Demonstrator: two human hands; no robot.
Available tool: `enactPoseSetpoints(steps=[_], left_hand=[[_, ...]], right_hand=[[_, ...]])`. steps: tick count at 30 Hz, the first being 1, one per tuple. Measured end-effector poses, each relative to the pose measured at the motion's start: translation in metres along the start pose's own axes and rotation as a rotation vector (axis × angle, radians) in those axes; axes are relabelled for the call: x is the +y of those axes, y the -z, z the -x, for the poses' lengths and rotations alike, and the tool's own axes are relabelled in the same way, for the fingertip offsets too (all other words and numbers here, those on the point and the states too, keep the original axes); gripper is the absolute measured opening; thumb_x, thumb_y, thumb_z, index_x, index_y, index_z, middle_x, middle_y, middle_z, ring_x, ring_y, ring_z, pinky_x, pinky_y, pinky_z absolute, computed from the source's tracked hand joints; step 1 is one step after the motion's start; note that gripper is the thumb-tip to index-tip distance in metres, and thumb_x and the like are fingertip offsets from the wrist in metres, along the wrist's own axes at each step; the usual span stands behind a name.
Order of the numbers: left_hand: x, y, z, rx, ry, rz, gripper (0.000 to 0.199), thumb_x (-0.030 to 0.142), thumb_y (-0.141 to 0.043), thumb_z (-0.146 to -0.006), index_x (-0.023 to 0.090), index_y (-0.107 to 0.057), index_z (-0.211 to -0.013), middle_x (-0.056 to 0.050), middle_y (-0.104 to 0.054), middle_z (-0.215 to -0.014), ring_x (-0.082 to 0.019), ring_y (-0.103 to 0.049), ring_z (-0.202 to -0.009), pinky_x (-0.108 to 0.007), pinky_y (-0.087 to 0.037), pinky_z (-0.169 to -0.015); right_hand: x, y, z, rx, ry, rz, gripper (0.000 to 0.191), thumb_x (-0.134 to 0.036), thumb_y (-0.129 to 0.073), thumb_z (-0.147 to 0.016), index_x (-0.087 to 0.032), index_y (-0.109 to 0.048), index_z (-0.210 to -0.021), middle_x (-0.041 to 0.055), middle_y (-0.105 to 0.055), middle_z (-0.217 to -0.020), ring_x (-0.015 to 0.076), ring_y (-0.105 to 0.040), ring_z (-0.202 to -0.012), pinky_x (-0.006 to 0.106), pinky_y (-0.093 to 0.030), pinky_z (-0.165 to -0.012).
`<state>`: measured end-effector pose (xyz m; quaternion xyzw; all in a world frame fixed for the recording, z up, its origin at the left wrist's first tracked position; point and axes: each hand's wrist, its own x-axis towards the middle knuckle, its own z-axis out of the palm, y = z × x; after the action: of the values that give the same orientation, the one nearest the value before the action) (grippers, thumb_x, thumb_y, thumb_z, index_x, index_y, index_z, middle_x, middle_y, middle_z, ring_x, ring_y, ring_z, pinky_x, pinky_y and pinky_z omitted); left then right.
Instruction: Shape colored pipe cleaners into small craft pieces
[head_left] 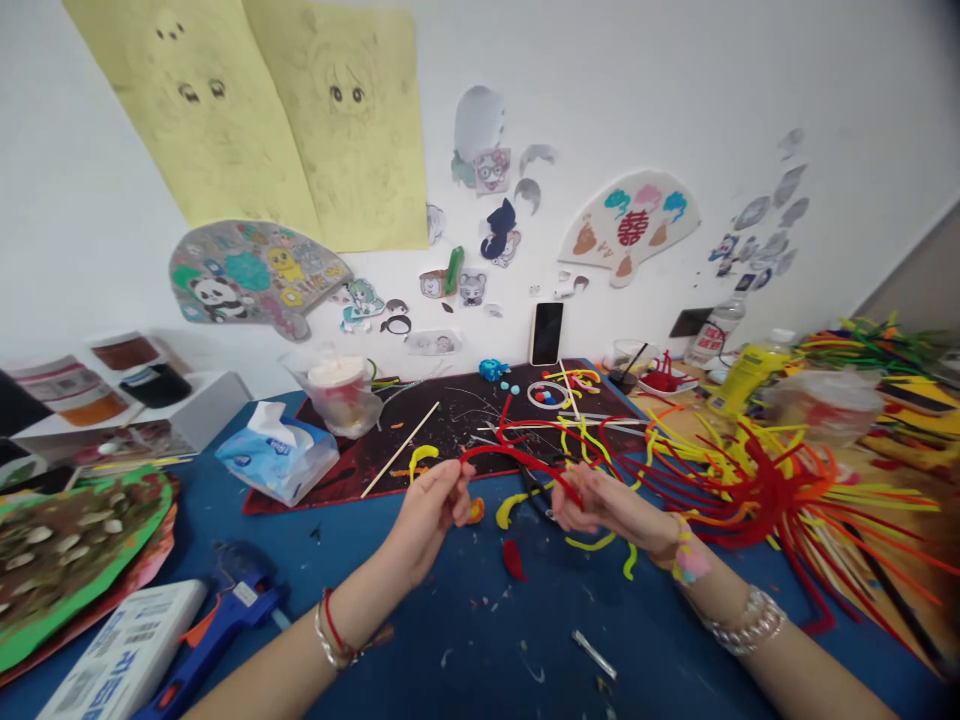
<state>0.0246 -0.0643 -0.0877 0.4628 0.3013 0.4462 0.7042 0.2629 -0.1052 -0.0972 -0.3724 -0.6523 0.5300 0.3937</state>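
Note:
A red pipe cleaner (pixel 517 455) arches between my two hands above the blue tabletop. My left hand (pixel 433 505) pinches one end between thumb and fingers. Toward its other end, my right hand (pixel 596 500) has its fingers closed on the same strip. Just below lie a short red piece (pixel 514 560), a curved yellow piece (pixel 507 510) and a small orange piece (pixel 475 511). Dark-handled scissors (pixel 537 490) are partly hidden beside my right hand.
A large pile of red, yellow and orange pipe cleaners (pixel 780 490) spreads at the right. A tissue pack (pixel 276 455) and blue glue gun (pixel 225 625) are at the left. Behind are a dark mat (pixel 352 450), a phone (pixel 547 334) and a yellow bottle (pixel 750 372).

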Motion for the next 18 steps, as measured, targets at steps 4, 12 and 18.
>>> enactPoseSetpoints(steps=[4, 12, 18], left_hand=[[0.000, 0.005, -0.005, 0.036, -0.027, -0.010, 0.029, 0.041, -0.055, -0.077, 0.013, -0.057, -0.082, 0.006, -0.039, -0.055, -0.003, -0.033, -0.045, -0.017, -0.028, -0.044], [-0.036, -0.015, 0.010, -0.258, 0.110, -0.418, 0.029, 0.039, -0.058, -0.073, 0.011, -0.065, -0.071, -0.001, -0.057, -0.057, -0.009, -0.050, -0.050, -0.022, -0.041, -0.051], [-0.035, -0.021, 0.017, -0.342, 0.255, -0.496, 0.032, 0.042, -0.056, -0.071, 0.011, -0.062, -0.063, 0.000, -0.056, -0.049, -0.008, -0.050, -0.044, -0.020, -0.037, -0.047]], right_hand=[[0.004, -0.004, 0.004, 0.013, -0.006, -0.397, 0.033, -0.052, -0.037, -0.083, -0.021, -0.045, -0.074, -0.0085, -0.017, -0.050, 0.0081, -0.018, -0.041, 0.023, -0.028, -0.043], [-0.004, -0.031, -0.006, 0.369, 0.082, -0.694, 0.022, -0.034, -0.027, -0.089, -0.024, -0.045, -0.080, -0.0054, -0.008, -0.057, 0.0131, -0.007, -0.046, 0.024, -0.019, -0.041], [-0.001, -0.032, -0.009, 0.336, 0.000, -0.916, 0.020, -0.029, -0.033, -0.090, -0.020, -0.049, -0.083, -0.0062, -0.010, -0.055, 0.0116, -0.007, -0.046, 0.021, -0.019, -0.041]])
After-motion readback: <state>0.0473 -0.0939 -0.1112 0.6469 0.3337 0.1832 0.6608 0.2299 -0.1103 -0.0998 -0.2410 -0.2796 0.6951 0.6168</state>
